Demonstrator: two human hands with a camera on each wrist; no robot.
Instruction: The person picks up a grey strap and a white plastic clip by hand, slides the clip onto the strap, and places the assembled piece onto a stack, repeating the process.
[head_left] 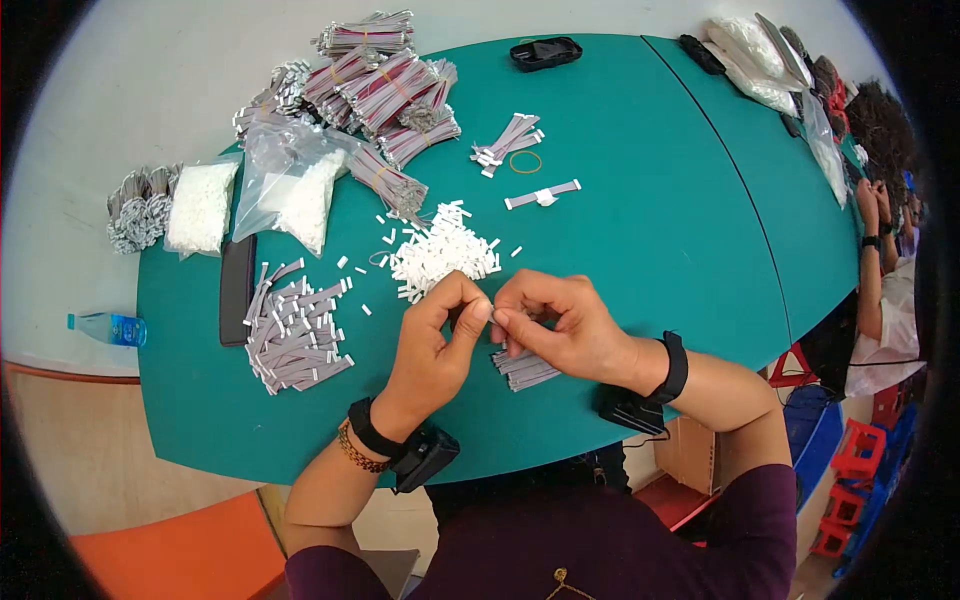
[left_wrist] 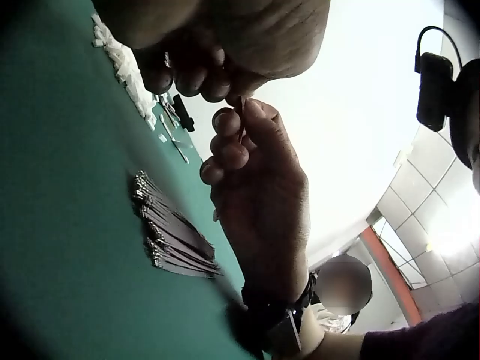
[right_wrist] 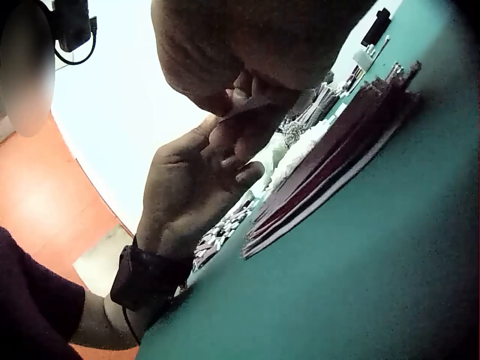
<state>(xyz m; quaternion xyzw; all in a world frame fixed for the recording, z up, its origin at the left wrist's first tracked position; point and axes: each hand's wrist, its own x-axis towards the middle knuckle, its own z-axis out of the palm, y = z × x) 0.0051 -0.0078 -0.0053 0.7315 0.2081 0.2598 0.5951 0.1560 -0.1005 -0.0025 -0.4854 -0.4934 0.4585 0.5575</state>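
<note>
Both hands meet over the near side of the green table, fingertips almost touching. My left hand (head_left: 436, 345) and my right hand (head_left: 572, 318) pinch a small flat ribbon cable (left_wrist: 241, 129) between thumbs and fingers; most of it is hidden by the fingers. Under the right hand lies a neat row of grey ribbon cables (head_left: 525, 370), their ends lined up. Just beyond the fingertips spreads a heap of small white plastic connectors (head_left: 440, 255). To the left is a loose pile of ribbon cables with white ends (head_left: 295, 335).
Rubber-banded cable bundles (head_left: 385, 90) and bags of white pieces (head_left: 200, 208) stand at the back left, near a dark flat case (head_left: 236, 300). Several cables (head_left: 508, 143), a rubber band (head_left: 525, 162) and a black pouch (head_left: 546, 53) lie farther back. Another person sits at right.
</note>
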